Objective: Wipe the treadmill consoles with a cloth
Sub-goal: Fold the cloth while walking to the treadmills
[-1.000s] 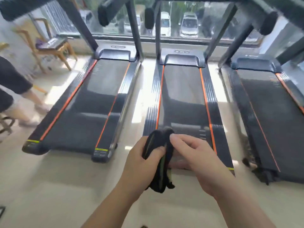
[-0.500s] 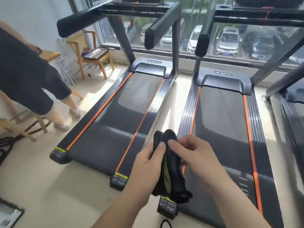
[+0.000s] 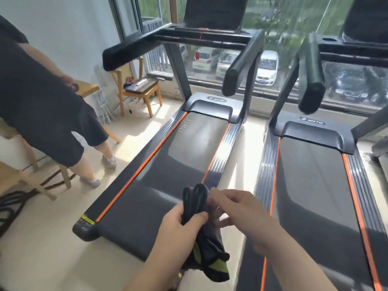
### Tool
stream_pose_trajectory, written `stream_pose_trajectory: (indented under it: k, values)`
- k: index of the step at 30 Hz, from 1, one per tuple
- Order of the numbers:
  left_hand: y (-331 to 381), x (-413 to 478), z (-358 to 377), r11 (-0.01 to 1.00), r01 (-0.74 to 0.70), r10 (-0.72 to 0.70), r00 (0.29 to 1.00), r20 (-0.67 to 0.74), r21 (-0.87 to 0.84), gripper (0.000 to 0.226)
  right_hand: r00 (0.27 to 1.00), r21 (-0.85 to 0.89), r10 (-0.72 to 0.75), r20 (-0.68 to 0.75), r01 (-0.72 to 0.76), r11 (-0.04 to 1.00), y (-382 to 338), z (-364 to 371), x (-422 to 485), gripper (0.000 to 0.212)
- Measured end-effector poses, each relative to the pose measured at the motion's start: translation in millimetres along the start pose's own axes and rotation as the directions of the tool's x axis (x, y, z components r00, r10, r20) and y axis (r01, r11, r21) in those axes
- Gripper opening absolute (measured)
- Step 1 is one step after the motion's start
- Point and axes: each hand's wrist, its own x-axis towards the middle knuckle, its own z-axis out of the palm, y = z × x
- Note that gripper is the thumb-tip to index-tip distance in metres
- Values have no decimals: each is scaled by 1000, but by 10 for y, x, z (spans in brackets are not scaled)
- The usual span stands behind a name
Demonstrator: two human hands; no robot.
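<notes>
While the cloth (image 3: 210,253) is bunched into shape at the lower centre of the frame, no wiping has begun. The left hand (image 3: 184,225) has its grip closed round the dark middle, thumb across the folds. The right hand (image 3: 239,213) has fingertips at the top fold, but blur hides whether they pinch it. I'd judge this the readying step. Next comes stepping forward and lifting the cloth to the console (image 3: 214,11) at upper centre, well apart from it now. Against half a second ago, the view has tilted up, showing more of that console, and the bystander (image 3: 42,101) at left fills more of the frame.
</notes>
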Motion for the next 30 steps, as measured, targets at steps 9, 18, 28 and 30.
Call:
stream_pose_trajectory:
  k: [9, 18, 28, 30]
  values:
    - [466, 1051, -732, 994, 88, -88, 996, 15, -60, 11, 985, 156, 128, -114, -109, 982, -241, 478, 844, 24]
    - [1323, 2390, -238, 998, -26, 18, 993, 113, 66, 29, 996, 246, 7, -94, 16, 969, -868, -259, 2177, 56]
    - [2349, 3946, -314, 970, -241, 240, 970, -40, -14, 29, 940, 246, -74, -332, 162, 956, -1944, -611, 3966, 17]
    - [2439, 4331, -387, 970, -240, 241, 968, -69, 24, 31, 918, 360, -24, -395, 179, 916, -2132, -549, 4369, 21]
